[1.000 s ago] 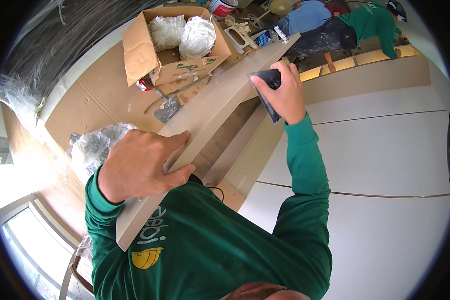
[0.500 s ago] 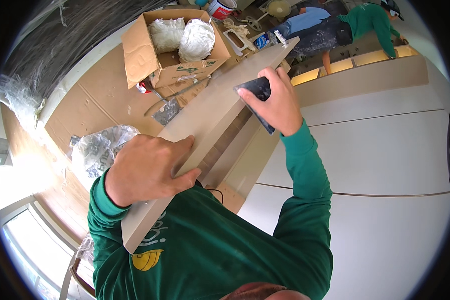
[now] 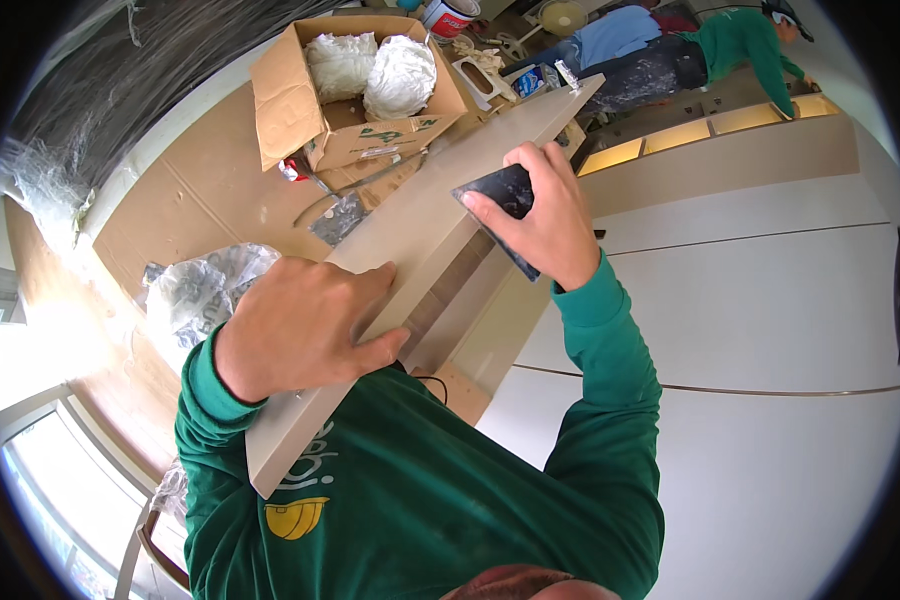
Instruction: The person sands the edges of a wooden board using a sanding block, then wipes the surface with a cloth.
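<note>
A long beige board (image 3: 425, 215) runs diagonally from my chest to the far right. My left hand (image 3: 305, 325) grips it at the near end, fingers over the top face and thumb over the right edge. In my right hand (image 3: 550, 215) is a dark sheet of sandpaper (image 3: 505, 190) with whitish dust on it. My thumb and fingers pinch it at the board's right edge, farther along than my left hand. Part of the sheet lies over the top face and part hangs down beside the edge; my palm hides the rest.
Left of the board, an open cardboard box (image 3: 335, 150) holds white wrapped bundles. A scraper (image 3: 338, 218) and crumpled plastic (image 3: 205, 290) lie nearby on cardboard sheeting (image 3: 195, 195). White panels (image 3: 730, 300) stand right. Beyond, a co-worker in green (image 3: 740, 50) leans over lit compartments (image 3: 675, 135).
My right hand has slid slightly toward me along the board's edge with the sandpaper. My left hand keeps its grip. A co-worker's hand has left the lit compartments.
</note>
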{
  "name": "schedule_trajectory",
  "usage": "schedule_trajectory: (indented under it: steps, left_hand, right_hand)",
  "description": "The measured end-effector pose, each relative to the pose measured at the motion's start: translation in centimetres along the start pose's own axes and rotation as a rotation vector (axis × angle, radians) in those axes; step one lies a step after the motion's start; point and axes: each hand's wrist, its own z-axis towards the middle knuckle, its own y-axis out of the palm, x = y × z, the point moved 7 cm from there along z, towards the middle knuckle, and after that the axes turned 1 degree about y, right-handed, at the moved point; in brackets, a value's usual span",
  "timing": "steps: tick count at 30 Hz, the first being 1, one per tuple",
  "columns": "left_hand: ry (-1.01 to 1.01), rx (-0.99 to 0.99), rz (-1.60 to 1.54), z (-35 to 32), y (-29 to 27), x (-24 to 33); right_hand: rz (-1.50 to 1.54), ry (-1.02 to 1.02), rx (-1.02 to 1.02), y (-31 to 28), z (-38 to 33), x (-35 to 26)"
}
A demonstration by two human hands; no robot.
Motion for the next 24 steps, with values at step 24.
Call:
schedule_trajectory:
  steps: [24]
  left_hand:
    - [0.091,0.52,-0.059,-6.1,-1.5,-5.2]
  right_hand:
    - [-0.032,0.149,0.018,0.6,-0.7,-3.0]
